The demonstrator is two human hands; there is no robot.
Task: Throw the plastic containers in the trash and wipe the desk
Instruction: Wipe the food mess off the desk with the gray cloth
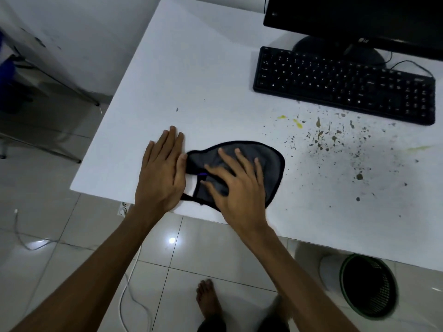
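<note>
A grey cloth (pixel 271 164) with a black border lies near the front edge of the white desk (pixel 191 80). My right hand (pixel 237 185) presses flat on top of the cloth, fingers spread. My left hand (pixel 163 171) lies flat on the bare desk just left of the cloth, its thumb side touching the cloth's edge. Dark crumbs and yellow-green smears (pixel 340 144) are scattered over the desk to the right of the cloth. A dark green mesh trash bin (pixel 369 286) stands on the floor under the desk's front right. No plastic containers are in view.
A black keyboard (pixel 342 85) and a black monitor (pixel 354 20) sit at the back right of the desk. A white cable (pixel 127 291) trails over the tiled floor. My bare foot (pixel 208 300) stands below the desk edge. A metal frame (pixel 48 75) is at left.
</note>
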